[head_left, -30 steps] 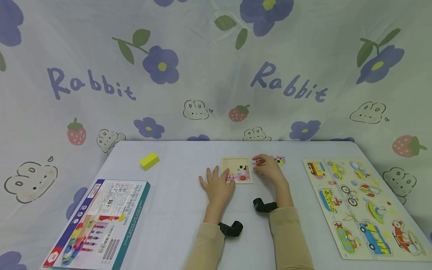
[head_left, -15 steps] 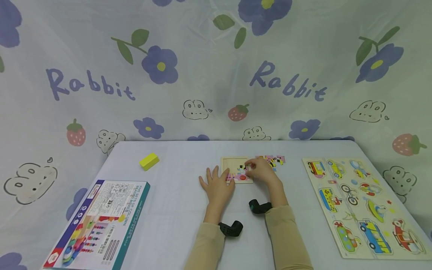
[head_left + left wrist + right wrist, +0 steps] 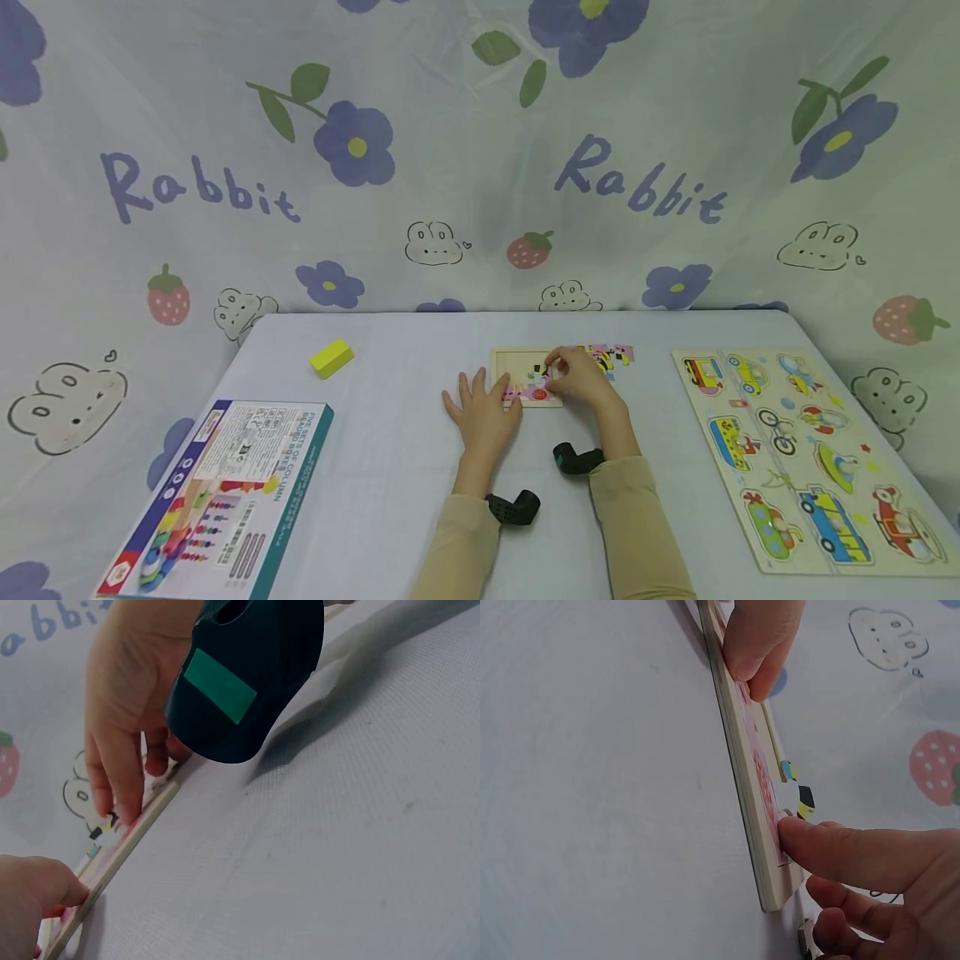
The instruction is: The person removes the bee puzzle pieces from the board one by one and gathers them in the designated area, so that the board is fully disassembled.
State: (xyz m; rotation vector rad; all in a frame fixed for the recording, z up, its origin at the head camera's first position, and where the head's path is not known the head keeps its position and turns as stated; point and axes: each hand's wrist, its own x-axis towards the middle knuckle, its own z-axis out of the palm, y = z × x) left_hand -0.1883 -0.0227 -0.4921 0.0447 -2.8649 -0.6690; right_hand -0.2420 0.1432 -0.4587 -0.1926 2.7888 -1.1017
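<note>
My left hand (image 3: 483,417), fingers spread over the tray's near left corner, my right hand (image 3: 583,379), thumb and forefinger slightly apart, the wooden tray (image 3: 517,363) between, loose pieces (image 3: 617,357) just right, a puzzle piece (image 3: 112,820), pinched at the tray's right side, mostly hidden.

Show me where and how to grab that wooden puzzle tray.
Probably pinch the wooden puzzle tray by its far rim, from that side: it lies flat, that raised rim is mostly uncovered, and the left hand hides the near left corner, the right hand part of the right edge.
</note>
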